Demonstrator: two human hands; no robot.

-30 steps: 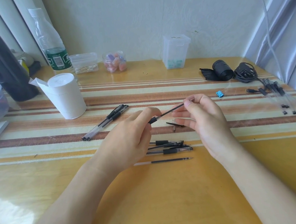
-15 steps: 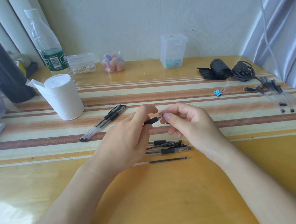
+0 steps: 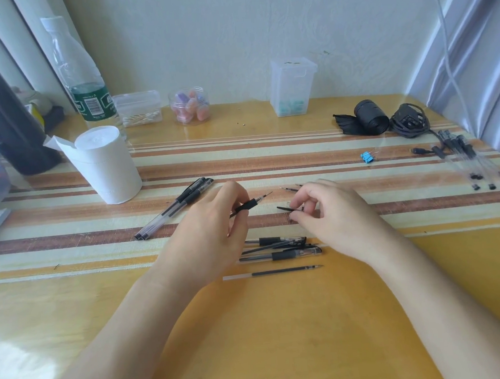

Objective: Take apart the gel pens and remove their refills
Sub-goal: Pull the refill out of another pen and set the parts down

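Note:
My left hand (image 3: pixel 205 239) grips a gel pen (image 3: pixel 248 204) by its black grip, with the fine tip pointing right and slightly up. My right hand (image 3: pixel 336 216) is low over the table, its fingers curled around a black cap (image 3: pixel 284 208) that lies there. Whether it pinches the cap or a small part is unclear. Two whole pens (image 3: pixel 176 210) lie to the left. A pile of pen barrels (image 3: pixel 279 246) lies in front of my hands, with one loose refill (image 3: pixel 278 271) nearest me. A thin piece (image 3: pixel 288 189) lies beyond the cap.
A tissue roll (image 3: pixel 108 163) and a water bottle (image 3: pixel 84 82) stand at the left, near a dark flask (image 3: pixel 1 123). Small clear boxes (image 3: pixel 293 88) line the wall. At the right are a black roll (image 3: pixel 368 120), a coiled cable (image 3: pixel 409 120), a blue clip (image 3: pixel 368 156) and several pens (image 3: pixel 471 159).
My right hand let go of the pen's front end and dropped to the table by the black cap. My left hand still holds the pen, which now shows its fine tip.

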